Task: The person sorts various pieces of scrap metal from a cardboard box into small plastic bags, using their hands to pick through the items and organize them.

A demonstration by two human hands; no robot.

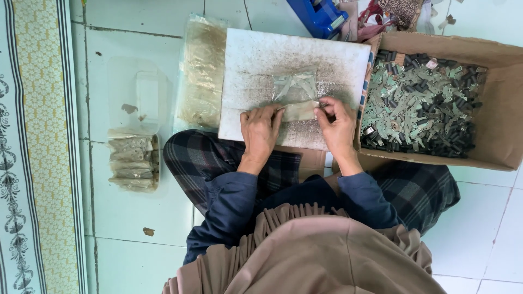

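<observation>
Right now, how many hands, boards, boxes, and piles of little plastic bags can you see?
Hands: 2, the left hand and the right hand, both on a small clear bag
White boards: 1
Cardboard boxes: 1, full of small metal parts
Piles of plastic bags: 2, one empty pile and one filled stack
Total: 6

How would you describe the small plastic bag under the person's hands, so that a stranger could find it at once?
Look for the white board resting on the person's lap, left of the cardboard box of small metal parts. Near the board's lower edge, the left hand and right hand press on a small clear plastic bag. Unlike the bundled bags on the floor, it lies single and flat.
</observation>
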